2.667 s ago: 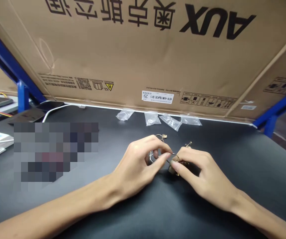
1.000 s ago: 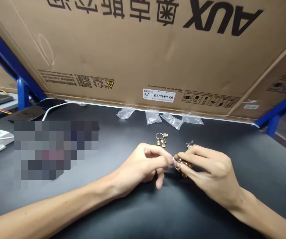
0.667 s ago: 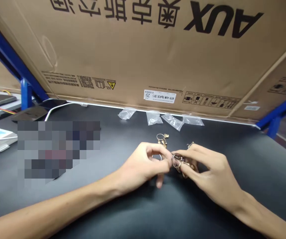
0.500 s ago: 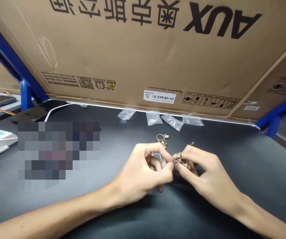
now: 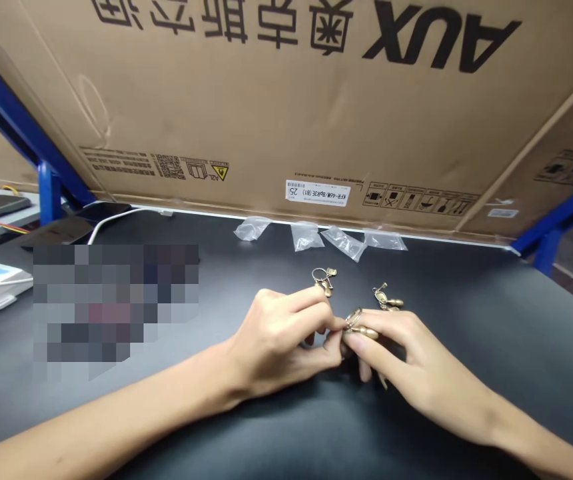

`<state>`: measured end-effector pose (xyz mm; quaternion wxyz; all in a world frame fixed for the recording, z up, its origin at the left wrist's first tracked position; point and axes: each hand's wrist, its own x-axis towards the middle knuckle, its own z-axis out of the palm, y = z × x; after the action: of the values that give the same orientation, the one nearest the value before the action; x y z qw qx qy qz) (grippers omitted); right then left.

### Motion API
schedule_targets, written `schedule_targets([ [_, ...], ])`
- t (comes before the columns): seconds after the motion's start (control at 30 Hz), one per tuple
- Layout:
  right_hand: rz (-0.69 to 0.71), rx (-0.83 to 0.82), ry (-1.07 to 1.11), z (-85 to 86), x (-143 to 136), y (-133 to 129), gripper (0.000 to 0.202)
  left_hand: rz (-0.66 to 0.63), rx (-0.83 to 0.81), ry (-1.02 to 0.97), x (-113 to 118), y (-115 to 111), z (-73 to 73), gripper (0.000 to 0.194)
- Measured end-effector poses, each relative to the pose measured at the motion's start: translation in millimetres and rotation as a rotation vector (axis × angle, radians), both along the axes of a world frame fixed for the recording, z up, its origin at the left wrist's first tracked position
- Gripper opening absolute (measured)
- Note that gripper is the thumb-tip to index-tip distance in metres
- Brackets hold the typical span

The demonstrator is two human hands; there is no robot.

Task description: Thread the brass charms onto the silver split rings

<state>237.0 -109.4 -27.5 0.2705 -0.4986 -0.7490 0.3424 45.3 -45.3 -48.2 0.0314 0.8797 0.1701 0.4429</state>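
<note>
My left hand [image 5: 286, 337] pinches the left side of a metal key ring [image 5: 353, 317] between thumb and fingertips. From the other side, my right hand [image 5: 419, 363] holds the same ring and its brass charms, one a gourd-shaped charm [image 5: 367, 332], between thumb and forefinger. A thin brass piece hangs below the right fingers. Just beyond my left knuckles lies a key ring with small brass charms [image 5: 320, 274]. Another bunch of brass charms [image 5: 387, 299] rests behind my right hand, partly hidden by it.
Several clear plastic bags [image 5: 344, 244] lie along the back of the black table [image 5: 206, 267], before a big cardboard box [image 5: 266, 113]. Blue metal posts [image 5: 49, 190] flank it. A white cable [image 5: 111, 215] and a blurred-out patch [image 5: 116, 300] are at left.
My left fingers have curled in, and the silver ring seen inside that hand is now hidden. The right hand has moved slightly down, uncovering more of the charms behind it and the gourd charm.
</note>
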Motion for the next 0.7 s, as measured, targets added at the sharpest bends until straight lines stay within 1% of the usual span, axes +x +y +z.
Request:
schedule_targets([
  [0.07,0.008,-0.046,0.037,2.7,2,-1,0.037,0.0,0.056,0.03,-2,2,0.0,0.012],
  [0.13,0.031,-0.158,0.136,6.0,4,0,0.037,0.022,0.132,0.076,-6,7,0.0,0.012],
  [0.2,0.059,-0.288,0.243,8.6,7,3,0.038,0.051,0.271,0.14,-13,15,0.7,0.013],
  [0.23,0.061,-0.319,0.265,9.2,8,4,0.038,0.05,0.356,0.171,-16,18,1.2,0.013],
  [0.27,0.049,-0.312,0.258,9.1,9,6,0.038,0.045,0.417,0.215,-19,21,2.0,0.012],
  [0.3,0.026,-0.274,0.227,8.3,10,7,0.038,0.043,0.442,0.235,-21,24,2.8,0.011],
  [0.33,-0.003,-0.22,0.179,7.1,10,7,0.037,0.044,0.431,0.244,-22,25,3.7,0.011],
  [0.37,-0.035,-0.159,0.129,5.5,10,7,0.036,0.057,0.376,0.228,-22,25,4.6,0.013],
  [0.4,-0.06,-0.1,0.085,3.7,10,7,0.034,0.077,0.276,0.193,-20,23,5.5,0.014],
  [0.43,-0.079,-0.045,0.049,2.1,9,7,0.033,0.1,0.14,0.145,-18,20,6.5,0.014],
  [0.5,-0.105,0.054,-0.003,-0.7,8,6,0.031,0.131,-0.23,0.062,-11,11,8.5,0.013],
  [0.53,-0.109,0.106,-0.022,-1.7,7,6,0.029,0.117,-0.418,0.057,-7,7,9.4,0.013],
  [0.6,-0.086,0.193,-0.059,-3.2,5,6,0.026,0.068,-0.694,0.021,-2,-1,10.0,0.016],
  [0.63,-0.056,0.216,-0.075,-3.9,4,6,0.024,0.046,-0.778,0.008,-1,-3,9.5,0.017],
  [0.67,-0.023,0.223,-0.084,-4.5,3,5,0.024,0.035,-0.807,-0.004,0,-4,8.4,0.017],
  [0.7,0.004,0.215,-0.087,-5.1,2,5,0.024,0.031,-0.778,-0.007,0,-4,6.8,0.017],
])
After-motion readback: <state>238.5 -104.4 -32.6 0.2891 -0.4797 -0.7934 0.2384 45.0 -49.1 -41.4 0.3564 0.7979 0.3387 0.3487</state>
